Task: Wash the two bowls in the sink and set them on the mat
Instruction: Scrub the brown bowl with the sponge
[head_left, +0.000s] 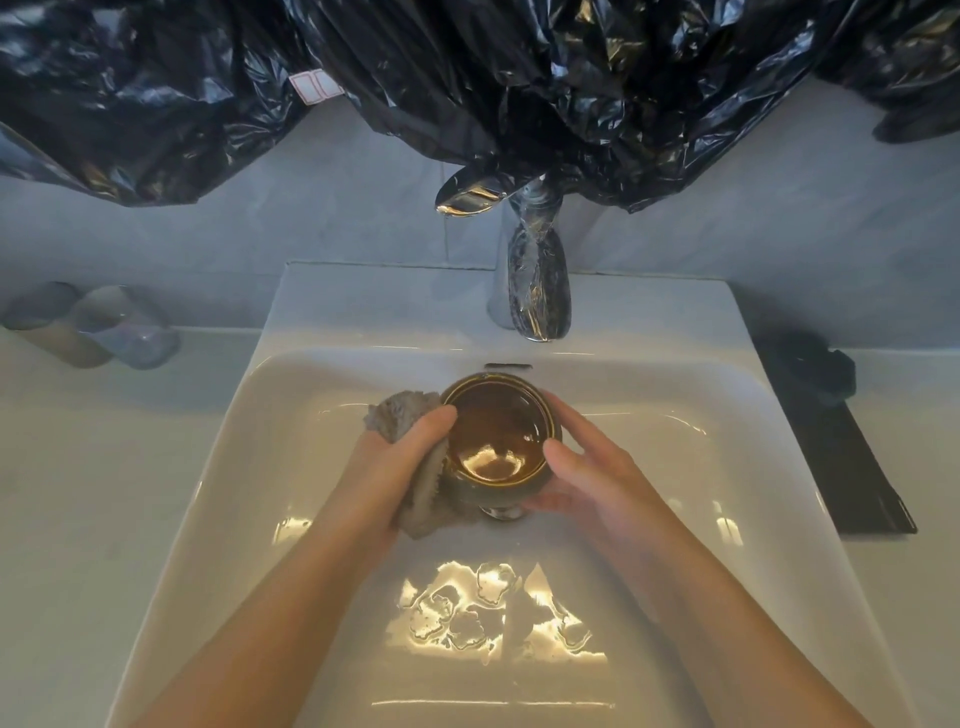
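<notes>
A brown glazed bowl is held upright over the middle of the white sink, with some water shining inside it. My left hand grips a grey cloth and presses it against the bowl's left side. My right hand curls round the bowl's right side and underside. A dark mat lies on the counter to the right of the sink. I see no second bowl.
A chrome tap stands behind the basin, its spout above the bowl. Black plastic sheeting hangs across the wall. Two blurred cups stand on the left counter. A dark crumpled cloth lies at the mat's far end.
</notes>
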